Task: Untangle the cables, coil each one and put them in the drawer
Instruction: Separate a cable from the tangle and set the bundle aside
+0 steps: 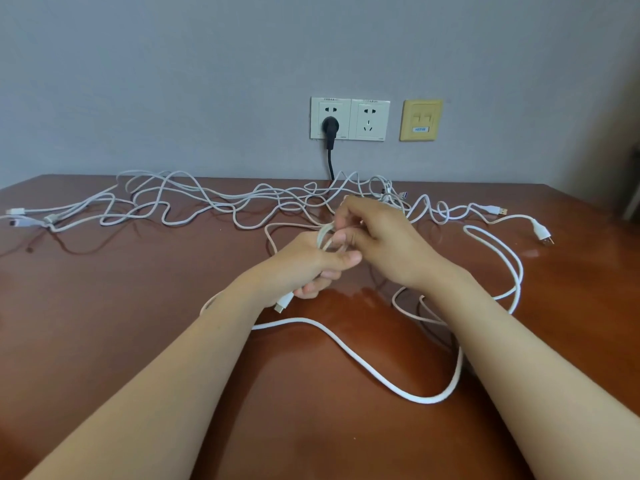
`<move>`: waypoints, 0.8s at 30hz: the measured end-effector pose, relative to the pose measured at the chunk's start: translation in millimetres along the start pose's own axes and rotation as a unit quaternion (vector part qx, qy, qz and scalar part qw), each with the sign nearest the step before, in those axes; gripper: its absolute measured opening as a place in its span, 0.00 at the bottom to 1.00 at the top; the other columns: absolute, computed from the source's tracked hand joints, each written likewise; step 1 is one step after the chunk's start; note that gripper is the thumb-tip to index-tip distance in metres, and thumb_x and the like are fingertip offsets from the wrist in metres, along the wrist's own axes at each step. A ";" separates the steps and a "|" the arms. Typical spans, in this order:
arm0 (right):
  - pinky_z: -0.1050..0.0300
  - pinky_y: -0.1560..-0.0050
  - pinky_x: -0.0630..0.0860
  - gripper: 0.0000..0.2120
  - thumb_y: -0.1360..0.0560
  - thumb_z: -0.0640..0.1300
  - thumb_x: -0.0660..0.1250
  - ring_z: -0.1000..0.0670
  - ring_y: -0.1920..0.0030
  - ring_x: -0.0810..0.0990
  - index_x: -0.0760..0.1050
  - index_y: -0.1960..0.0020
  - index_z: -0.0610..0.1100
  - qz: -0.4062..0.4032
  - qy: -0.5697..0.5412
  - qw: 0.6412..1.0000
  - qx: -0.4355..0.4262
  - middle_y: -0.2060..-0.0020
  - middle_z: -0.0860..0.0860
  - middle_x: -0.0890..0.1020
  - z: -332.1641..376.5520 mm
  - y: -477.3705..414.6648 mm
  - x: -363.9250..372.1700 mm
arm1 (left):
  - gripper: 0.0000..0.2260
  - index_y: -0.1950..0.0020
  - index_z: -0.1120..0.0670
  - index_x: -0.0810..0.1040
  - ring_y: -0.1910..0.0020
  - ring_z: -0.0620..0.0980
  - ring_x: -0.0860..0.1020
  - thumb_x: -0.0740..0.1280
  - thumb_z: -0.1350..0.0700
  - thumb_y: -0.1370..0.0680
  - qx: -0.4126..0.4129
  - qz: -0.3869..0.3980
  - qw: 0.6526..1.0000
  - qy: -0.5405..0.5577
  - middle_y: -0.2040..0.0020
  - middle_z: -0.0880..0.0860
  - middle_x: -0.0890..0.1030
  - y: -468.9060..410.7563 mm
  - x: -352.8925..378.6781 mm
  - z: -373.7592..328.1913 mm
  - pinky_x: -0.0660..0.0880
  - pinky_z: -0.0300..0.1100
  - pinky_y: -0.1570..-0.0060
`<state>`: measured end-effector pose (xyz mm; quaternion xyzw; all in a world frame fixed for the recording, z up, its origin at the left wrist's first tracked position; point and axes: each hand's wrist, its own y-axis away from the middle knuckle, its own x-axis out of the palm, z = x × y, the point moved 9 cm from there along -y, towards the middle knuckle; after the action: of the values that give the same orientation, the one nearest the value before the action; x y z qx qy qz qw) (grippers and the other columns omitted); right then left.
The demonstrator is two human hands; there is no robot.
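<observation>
Nearest the person, a thick white cable (363, 367) lies slack in a loop across the brown table (121, 306). Above it, the left hand (308, 263) is closed around a small coil with a connector (284, 302) hanging below, while the right hand (377, 237) pinches the same strand, apparently to wind on another turn. Beyond, the tangled cables (207, 202) sprawl toward the wall sockets (349, 118) and would likely snag any pull; no drawer is in view.

White cables (214, 202) sprawl tangled across the table, one apparently partly looped between the hands.

glossy reddish wood table (138, 341), matt white plastic-sheathed cables (363, 368), smooth plastic wall sockets (370, 119).
</observation>
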<state>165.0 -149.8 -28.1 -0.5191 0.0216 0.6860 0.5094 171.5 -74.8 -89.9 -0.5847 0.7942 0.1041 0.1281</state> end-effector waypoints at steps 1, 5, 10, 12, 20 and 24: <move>0.59 0.63 0.66 0.07 0.27 0.44 0.67 0.58 0.66 0.71 0.68 0.59 0.49 -0.010 0.016 1.000 0.021 0.68 0.55 0.76 -4.5 1.0 -3.3 | 0.06 0.52 0.58 0.72 0.87 0.39 0.63 0.61 0.55 0.20 0.007 0.015 1.000 -0.004 0.72 0.50 0.66 1.8 2.1 1.6 0.58 0.29 0.86; 0.69 0.66 0.65 0.06 0.24 0.46 0.66 0.62 0.70 0.71 0.70 0.58 0.47 -0.080 0.007 0.995 0.065 0.74 0.56 0.72 -18.8 4.1 -18.5 | 0.15 0.56 0.56 0.72 0.86 0.43 0.59 0.53 0.50 0.18 0.021 0.041 0.997 0.056 0.78 0.48 0.65 6.6 8.1 -4.9 0.54 0.29 0.82; 0.60 0.60 0.68 0.07 0.20 0.44 0.58 0.55 0.65 0.73 0.69 0.58 0.49 -0.094 0.027 0.992 0.086 0.70 0.55 0.74 -24.2 3.4 -18.5 | 0.18 0.57 0.56 0.71 0.87 0.43 0.59 0.49 0.48 0.18 0.016 -0.014 0.988 0.153 0.80 0.48 0.66 3.6 -6.2 -1.6 0.55 0.28 0.82; 0.53 0.56 0.70 0.08 0.20 0.46 0.57 0.46 0.60 0.74 0.71 0.56 0.47 -0.077 0.049 0.991 0.096 0.69 0.54 0.74 -26.0 4.6 -15.2 | 0.18 0.57 0.56 0.71 0.87 0.43 0.59 0.49 0.49 0.17 0.016 -0.056 0.982 0.182 0.80 0.48 0.66 2.7 -15.5 1.0 0.55 0.28 0.83; 0.50 0.57 0.69 0.06 0.20 0.45 0.56 0.38 0.52 0.75 0.71 0.49 0.46 -0.030 0.129 0.987 0.087 0.57 0.43 0.81 -10.1 5.5 4.2 | 0.11 0.56 0.50 0.72 0.85 0.43 0.61 0.54 0.53 0.17 0.056 -0.166 0.977 0.125 0.70 0.51 0.72 10.6 -35.8 -1.4 0.57 0.29 0.83; 0.53 0.60 0.66 0.05 0.20 0.44 0.57 0.39 0.55 0.75 0.67 0.55 0.49 -0.007 0.094 0.993 0.071 0.59 0.43 0.79 -0.6 8.2 17.4 | 0.09 0.53 0.55 0.73 0.86 0.43 0.62 0.55 0.55 0.18 0.072 -0.175 0.977 0.100 0.73 0.47 0.74 10.3 -36.0 -3.2 0.58 0.30 0.84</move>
<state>160.5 -142.3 -45.3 -0.5435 0.1147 0.6277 0.5454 171.7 -40.4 -75.0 -0.7111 0.6940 -0.0365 0.1060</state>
